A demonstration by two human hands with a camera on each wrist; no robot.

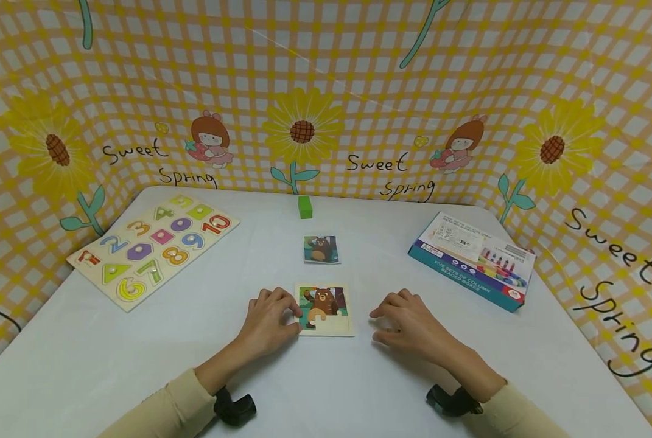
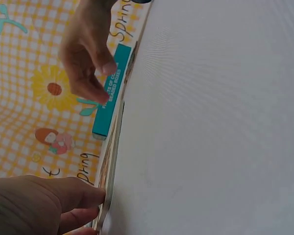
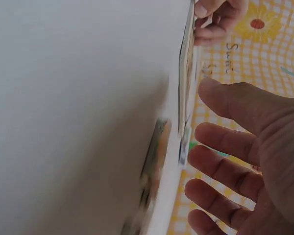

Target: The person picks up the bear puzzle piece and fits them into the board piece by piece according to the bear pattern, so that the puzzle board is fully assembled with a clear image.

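A small wooden jigsaw puzzle [image 1: 324,300] with a brown bear picture lies on the table between the hands. Bare pale wood shows at its lower right. My left hand [image 1: 271,319] holds the puzzle's left edge, thumb near the lower corner and fingers higher up. In the left wrist view, the thumb and fingertips meet the board's thin edge. My right hand [image 1: 413,322] hovers to the right of the board, apart from it, fingers spread and loosely bent with nothing between them. Beneath that hand, blurred printed puzzle pieces [image 3: 155,161] lie on the table in the right wrist view.
Behind the puzzle lies a square bear picture card [image 1: 321,249], with a green block [image 1: 305,207] farther back. A number puzzle board [image 1: 156,243] sits at the left. On the right rests a teal-edged box of beaded columns [image 1: 470,261]. A checked cloth [image 1: 326,73] rises behind the table.
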